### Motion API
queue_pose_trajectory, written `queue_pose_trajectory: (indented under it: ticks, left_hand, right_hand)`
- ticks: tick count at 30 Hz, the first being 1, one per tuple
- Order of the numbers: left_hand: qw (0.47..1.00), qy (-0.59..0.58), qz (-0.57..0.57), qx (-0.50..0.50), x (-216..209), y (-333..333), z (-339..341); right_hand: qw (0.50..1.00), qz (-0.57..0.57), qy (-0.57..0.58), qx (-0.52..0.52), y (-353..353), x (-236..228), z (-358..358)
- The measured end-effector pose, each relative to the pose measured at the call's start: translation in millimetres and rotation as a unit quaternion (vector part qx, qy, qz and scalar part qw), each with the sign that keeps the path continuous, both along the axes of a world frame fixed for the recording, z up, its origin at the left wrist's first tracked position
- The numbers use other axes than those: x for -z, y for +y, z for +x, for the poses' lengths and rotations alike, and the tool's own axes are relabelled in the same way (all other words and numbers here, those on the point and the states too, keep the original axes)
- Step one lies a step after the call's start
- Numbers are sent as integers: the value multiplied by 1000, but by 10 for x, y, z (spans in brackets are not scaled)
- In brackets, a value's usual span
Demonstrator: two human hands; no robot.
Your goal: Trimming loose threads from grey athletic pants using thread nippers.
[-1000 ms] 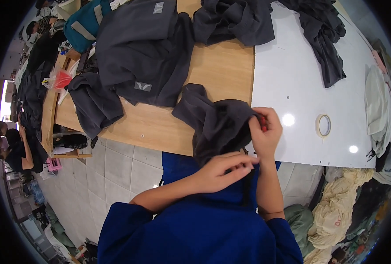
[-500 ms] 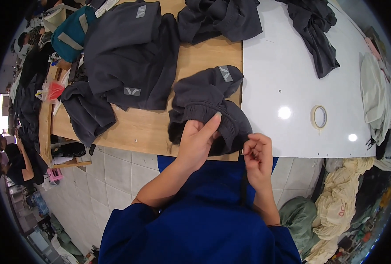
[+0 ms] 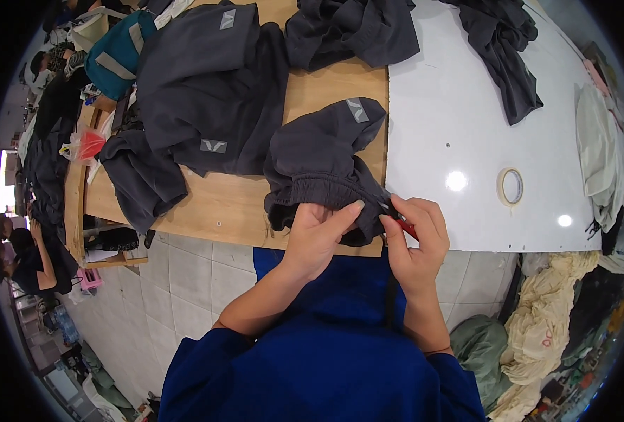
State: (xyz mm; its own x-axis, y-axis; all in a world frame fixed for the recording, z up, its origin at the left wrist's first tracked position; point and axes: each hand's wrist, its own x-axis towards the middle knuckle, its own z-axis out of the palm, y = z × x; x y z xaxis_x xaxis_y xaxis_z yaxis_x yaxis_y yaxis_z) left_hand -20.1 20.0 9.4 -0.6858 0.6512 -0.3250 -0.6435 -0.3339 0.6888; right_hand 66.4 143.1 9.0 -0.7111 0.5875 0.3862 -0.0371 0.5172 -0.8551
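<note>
One red tool, partly hidden, is clasped in the right grip — the left grip pinches a grey garment.

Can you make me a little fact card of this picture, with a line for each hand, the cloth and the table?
Left hand: gripping the gathered band of a dark grey garment
Right hand: holding a small red tool, its tip at the garment's edge
Garment: crumpled, with a light grey patch
Wooden tabletop: more dark grey cloth on it
White tabletop: tape roll on it
</note>
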Motion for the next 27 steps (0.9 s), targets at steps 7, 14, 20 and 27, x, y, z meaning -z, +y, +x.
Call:
queue_pose_trajectory:
  ticks: [7, 14, 20, 27]
  left_hand:
    - [1000, 14, 5, 1, 18, 10, 26]
    - [1000, 3, -5, -3, 17, 8, 46]
    - [999, 52, -9, -7, 56, 6, 50]
    - [987, 158, -6, -11, 109, 25, 90]
  right_hand:
    - [987, 154, 14, 40, 31, 16, -21]
    - [986, 159, 11, 42, 39, 18, -8]
    - [994, 102, 7, 28, 34, 46, 19]
    - [994, 110, -4, 17, 31, -1, 14]
